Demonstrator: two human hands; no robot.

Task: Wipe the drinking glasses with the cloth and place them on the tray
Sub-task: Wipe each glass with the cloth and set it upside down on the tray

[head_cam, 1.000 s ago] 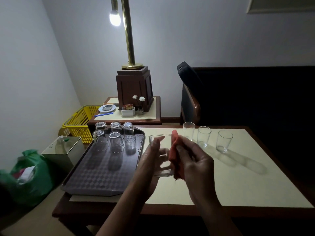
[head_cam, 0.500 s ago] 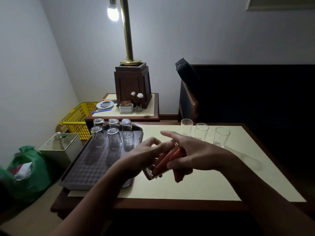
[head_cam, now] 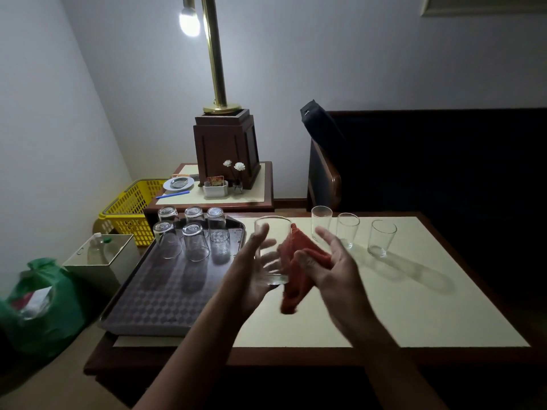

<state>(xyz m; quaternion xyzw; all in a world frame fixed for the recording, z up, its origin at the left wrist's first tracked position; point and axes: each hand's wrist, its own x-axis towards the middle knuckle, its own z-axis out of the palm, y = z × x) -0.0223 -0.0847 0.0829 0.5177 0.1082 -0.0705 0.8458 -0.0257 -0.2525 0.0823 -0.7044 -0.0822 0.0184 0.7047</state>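
Note:
My left hand (head_cam: 250, 272) holds a clear drinking glass (head_cam: 273, 232) upright above the table, its fingers wrapped round the lower part. Right beside the glass, my right hand (head_cam: 331, 269) pinches an orange-red cloth (head_cam: 297, 263) under its thumb; the cloth touches the glass's right side and hangs down. On the left lies a dark patterned tray (head_cam: 165, 294) with several glasses (head_cam: 194, 242) upside down at its far end. Three more glasses (head_cam: 347, 232) stand upright in a row on the cream table top (head_cam: 414, 306) behind my hands.
A side table with a brass lamp on a wooden base (head_cam: 226, 146), a small dish and flowers stands behind the tray. On the floor at left are a yellow basket (head_cam: 130, 214), a white bin (head_cam: 100, 258) and a green bag (head_cam: 38, 303). A dark seat (head_cam: 429, 161) lines the table's far right.
The glass, tipped sideways half a second ago with the cloth pushed into it, is upright again. My right hand has drawn the cloth out to the glass's right side.

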